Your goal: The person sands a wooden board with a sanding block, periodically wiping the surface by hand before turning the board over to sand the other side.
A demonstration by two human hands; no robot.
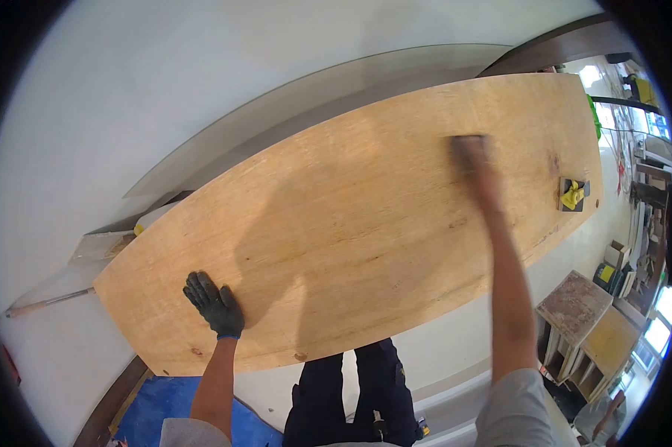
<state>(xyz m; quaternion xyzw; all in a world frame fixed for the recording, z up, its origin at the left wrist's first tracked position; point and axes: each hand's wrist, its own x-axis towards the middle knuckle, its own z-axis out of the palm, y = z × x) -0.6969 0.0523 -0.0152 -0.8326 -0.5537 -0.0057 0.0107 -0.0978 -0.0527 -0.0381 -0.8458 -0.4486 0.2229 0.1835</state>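
A large light wooden board (336, 216) spans the view in front of me. My left hand (215, 304), in a dark glove, lies flat on its lower left part with the fingers spread. Toward the upper right, my right hand (471, 160) is on the board's surface, blurred by motion. A dark flat block (468, 138) shows at its fingertips; the grip itself is smeared. Near the board's right end lies a small dark pad (571, 207) with a yellow cloth-like piece (573, 195) on it.
Wooden boxes (574, 298) stand at the lower right, with stacked materials beyond. A blue sheet (157, 410) covers the floor at lower left. A pale wall (165, 89) rises behind the board. A long-handled tool (49, 302) lies off its left end.
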